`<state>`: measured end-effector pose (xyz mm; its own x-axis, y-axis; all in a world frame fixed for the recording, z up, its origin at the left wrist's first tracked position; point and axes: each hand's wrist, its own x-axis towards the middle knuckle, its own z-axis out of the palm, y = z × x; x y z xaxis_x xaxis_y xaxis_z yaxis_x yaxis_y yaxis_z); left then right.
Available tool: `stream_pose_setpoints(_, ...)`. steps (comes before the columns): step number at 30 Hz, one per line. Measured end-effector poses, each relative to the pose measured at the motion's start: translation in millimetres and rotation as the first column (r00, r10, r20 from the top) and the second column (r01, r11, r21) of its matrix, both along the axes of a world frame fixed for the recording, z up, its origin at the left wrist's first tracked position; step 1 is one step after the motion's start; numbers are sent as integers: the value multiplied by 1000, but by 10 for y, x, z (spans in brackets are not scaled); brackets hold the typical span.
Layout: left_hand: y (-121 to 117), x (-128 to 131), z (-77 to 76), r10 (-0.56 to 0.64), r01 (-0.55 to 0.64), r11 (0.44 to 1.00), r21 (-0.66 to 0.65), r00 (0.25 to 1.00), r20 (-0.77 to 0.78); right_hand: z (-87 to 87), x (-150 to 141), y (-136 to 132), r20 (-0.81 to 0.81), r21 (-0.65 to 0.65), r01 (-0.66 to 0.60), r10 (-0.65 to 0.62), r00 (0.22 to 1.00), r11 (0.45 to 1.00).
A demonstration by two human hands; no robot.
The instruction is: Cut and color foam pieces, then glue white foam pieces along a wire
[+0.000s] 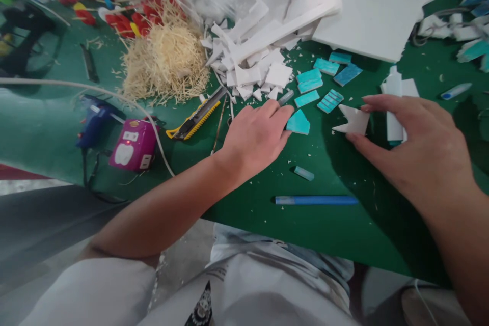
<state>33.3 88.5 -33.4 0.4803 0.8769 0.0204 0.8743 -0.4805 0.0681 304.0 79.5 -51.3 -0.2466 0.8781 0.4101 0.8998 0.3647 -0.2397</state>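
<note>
Head view, facing forward and down

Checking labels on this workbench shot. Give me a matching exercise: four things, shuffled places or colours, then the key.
Things:
1. white notched piece
2. turquoise piece nearest the person
3. cutter knife
4. pink socket box

Places or colours:
A. yellow and black
B. beside the blue glue gun
C. pinched between thumb and fingers of the right hand
D. at the fingertips of the left hand

Pairs: 1-C, 2-D, 3-A, 4-B
</note>
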Motion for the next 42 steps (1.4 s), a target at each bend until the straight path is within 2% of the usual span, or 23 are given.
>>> stream_pose_setpoints(3,-17,-41,-44,-34,27,994,109,998,57,103,-54,-61,-19,34,-58,59,998,998)
stream_pose_setpoints(6,-42,-68,-90,-169,136,974,181,968,184,154,-104,-129,-55,34,-75,77,996,997)
stream_pose_setpoints(9,-63,-66,-130,-321,272,943,194,896,306,123,-114,-161,-164,60,-47,56,985,997)
stream_pose_setpoints(12,-76,-50,-156,-334,289,942,171,859,388,66,-107,-158,-231,66,-26,41,972,997)
stream_pose_setpoints(16,-99,-28,-140,-220,187,975,117,813,538,54,-138,-141,-177,67,-165,174,969,984)
stream_pose_setpoints(18,-119,-3,-98,-104,111,993,26,788,607,75,-166,-140,-131,64,-230,237,963,971)
stream_pose_setpoints(20,-145,42,-40,43,48,991,-124,767,640,103,-193,-148,-80,71,-268,273,959,961)
stream_pose_setpoints(23,-182,137,42,221,15,944,-330,715,664,142,-226,-170,-17,102,-292,295,955,951)
stream_pose_setpoints(25,-200,198,73,288,46,905,-422,664,690,162,-241,-187,1,81,-315,316,949,946)
stream_pose_setpoints(28,-202,248,80,359,115,845,-522,602,714,178,-249,-205,-9,53,-336,337,941,940)
stream_pose_setpoints(30,-182,241,74,384,123,831,-543,580,718,179,-245,-210,-24,59,-348,350,937,936)
stream_pose_setpoints(32,-144,196,74,354,90,862,-499,597,720,170,-233,-209,-54,71,-342,346,937,937)
stream_pose_setpoints(36,-77,10,116,155,52,958,-283,733,662,115,-182,-203,-117,125,-232,246,962,965)
stream_pose_setpoints(38,-88,-95,149,93,90,962,-257,780,619,84,-153,-200,-128,116,-182,196,972,976)
stream_pose_setpoints(42,-214,-234,169,46,156,943,-294,814,579,85,-142,-196,-134,106,-136,150,980,985)
